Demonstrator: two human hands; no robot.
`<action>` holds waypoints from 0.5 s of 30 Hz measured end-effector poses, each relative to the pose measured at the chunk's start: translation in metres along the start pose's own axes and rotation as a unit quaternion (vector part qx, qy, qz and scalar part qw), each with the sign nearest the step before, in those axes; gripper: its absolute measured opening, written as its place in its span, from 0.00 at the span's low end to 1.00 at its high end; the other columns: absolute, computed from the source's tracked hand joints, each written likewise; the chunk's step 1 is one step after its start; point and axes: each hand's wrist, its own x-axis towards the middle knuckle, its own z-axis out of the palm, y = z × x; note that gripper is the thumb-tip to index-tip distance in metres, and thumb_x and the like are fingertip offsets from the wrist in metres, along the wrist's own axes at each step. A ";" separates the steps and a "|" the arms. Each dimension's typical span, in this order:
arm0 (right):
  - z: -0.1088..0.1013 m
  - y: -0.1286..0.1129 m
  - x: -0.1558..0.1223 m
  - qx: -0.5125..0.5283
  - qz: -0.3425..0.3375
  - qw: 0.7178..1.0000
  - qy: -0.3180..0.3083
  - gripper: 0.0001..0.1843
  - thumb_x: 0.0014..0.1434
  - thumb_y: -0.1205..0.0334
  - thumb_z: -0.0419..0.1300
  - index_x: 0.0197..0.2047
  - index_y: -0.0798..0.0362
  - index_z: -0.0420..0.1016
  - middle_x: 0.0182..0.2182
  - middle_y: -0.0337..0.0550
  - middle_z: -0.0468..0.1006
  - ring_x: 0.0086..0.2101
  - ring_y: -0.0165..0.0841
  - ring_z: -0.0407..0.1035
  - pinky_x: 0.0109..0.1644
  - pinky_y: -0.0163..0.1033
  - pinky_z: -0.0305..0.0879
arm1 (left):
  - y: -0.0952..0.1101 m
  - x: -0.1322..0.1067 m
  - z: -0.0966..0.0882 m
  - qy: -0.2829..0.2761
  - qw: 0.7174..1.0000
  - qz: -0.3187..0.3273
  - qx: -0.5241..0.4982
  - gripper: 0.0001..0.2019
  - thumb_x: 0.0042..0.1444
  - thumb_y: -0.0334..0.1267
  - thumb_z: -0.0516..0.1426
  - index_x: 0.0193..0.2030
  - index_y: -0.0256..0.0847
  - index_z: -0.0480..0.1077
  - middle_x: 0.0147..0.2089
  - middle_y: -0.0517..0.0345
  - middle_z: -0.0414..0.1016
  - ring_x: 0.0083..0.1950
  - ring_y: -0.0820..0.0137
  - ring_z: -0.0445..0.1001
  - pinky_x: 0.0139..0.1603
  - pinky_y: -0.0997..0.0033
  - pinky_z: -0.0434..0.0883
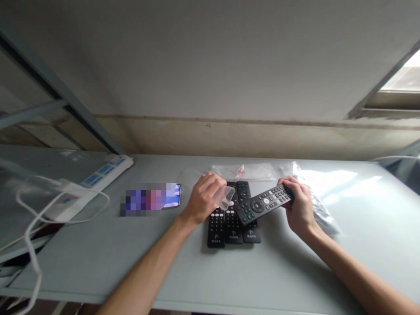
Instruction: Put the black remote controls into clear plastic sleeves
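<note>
My right hand (298,205) grips one end of a black remote control (262,204), holding it tilted just above three black remotes (232,227) that lie side by side on the grey table (203,271). My left hand (204,197) is closed on a small clear plastic bag (225,197), held over the far ends of those remotes.
More clear plastic bags (244,171) lie behind the remotes, and a pile of them (323,214) sits at the right. A phone (172,195) lies left of my left hand. A white power strip (95,180) with looping white cables (33,210) occupies the table's left end.
</note>
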 end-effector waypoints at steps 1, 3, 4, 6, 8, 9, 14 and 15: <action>0.000 0.000 0.000 0.002 0.000 1.000 -0.007 0.11 0.58 0.52 0.63 0.29 0.49 0.71 0.26 0.35 0.61 0.25 0.30 0.53 0.21 0.33 0.48 | 0.000 0.000 -0.003 0.000 1.000 0.009 0.020 0.05 0.74 0.31 0.53 0.46 0.42 0.70 0.42 0.55 0.77 0.45 0.66 0.73 0.51 0.63 0.70; 0.000 0.000 0.000 0.000 -0.006 1.000 -0.015 0.12 0.58 0.52 0.63 0.29 0.49 0.70 0.26 0.35 0.60 0.24 0.30 0.52 0.21 0.34 0.48 | 0.000 0.001 -0.007 -0.003 0.998 0.020 0.057 0.06 0.74 0.31 0.53 0.47 0.42 0.71 0.43 0.54 0.77 0.46 0.65 0.74 0.51 0.62 0.69; -0.001 0.001 0.000 -0.006 -0.011 1.000 -0.014 0.12 0.59 0.51 0.62 0.29 0.48 0.70 0.26 0.36 0.60 0.24 0.30 0.52 0.21 0.34 0.49 | 0.000 0.002 -0.008 -0.007 0.997 0.022 0.072 0.06 0.73 0.30 0.53 0.47 0.42 0.71 0.43 0.54 0.77 0.46 0.64 0.74 0.51 0.61 0.69; -0.001 0.003 0.000 -0.019 -0.022 1.000 0.000 0.12 0.59 0.50 0.62 0.31 0.48 0.70 0.27 0.37 0.61 0.25 0.31 0.54 0.21 0.34 0.51 | -0.003 0.002 -0.009 -0.018 0.995 0.016 0.094 0.07 0.72 0.29 0.53 0.47 0.41 0.72 0.42 0.54 0.77 0.47 0.63 0.74 0.51 0.61 0.69; -0.002 0.005 0.000 -0.034 -0.032 0.999 0.020 0.11 0.60 0.49 0.61 0.33 0.47 0.71 0.27 0.38 0.63 0.26 0.33 0.56 0.21 0.34 0.53 | -0.007 0.002 -0.007 -0.028 0.994 0.002 0.107 0.07 0.71 0.27 0.54 0.46 0.40 0.72 0.42 0.53 0.77 0.46 0.62 0.74 0.51 0.60 0.69; -0.002 0.006 0.001 -0.037 -0.037 0.998 0.026 0.11 0.60 0.50 0.61 0.33 0.47 0.72 0.27 0.38 0.64 0.26 0.33 0.56 0.22 0.35 0.53 | -0.008 0.002 -0.005 -0.032 0.993 -0.005 0.110 0.07 0.70 0.27 0.54 0.45 0.40 0.72 0.41 0.53 0.77 0.46 0.62 0.73 0.51 0.60 0.69; -0.005 0.011 0.004 -0.015 -0.051 0.998 0.020 0.10 0.62 0.53 0.61 0.30 0.47 0.73 0.25 0.36 0.64 0.24 0.33 0.54 0.23 0.39 0.51 | -0.010 0.002 0.002 -0.042 0.993 -0.016 0.110 0.07 0.69 0.26 0.55 0.46 0.39 0.72 0.42 0.54 0.76 0.47 0.62 0.72 0.52 0.61 0.70; -0.005 0.012 0.005 -0.020 -0.053 0.998 0.017 0.10 0.63 0.53 0.61 0.31 0.47 0.73 0.25 0.36 0.64 0.24 0.33 0.54 0.23 0.39 0.52 | -0.009 0.002 0.003 -0.044 0.993 -0.015 0.110 0.07 0.69 0.26 0.55 0.46 0.39 0.72 0.42 0.54 0.76 0.47 0.62 0.72 0.52 0.61 0.70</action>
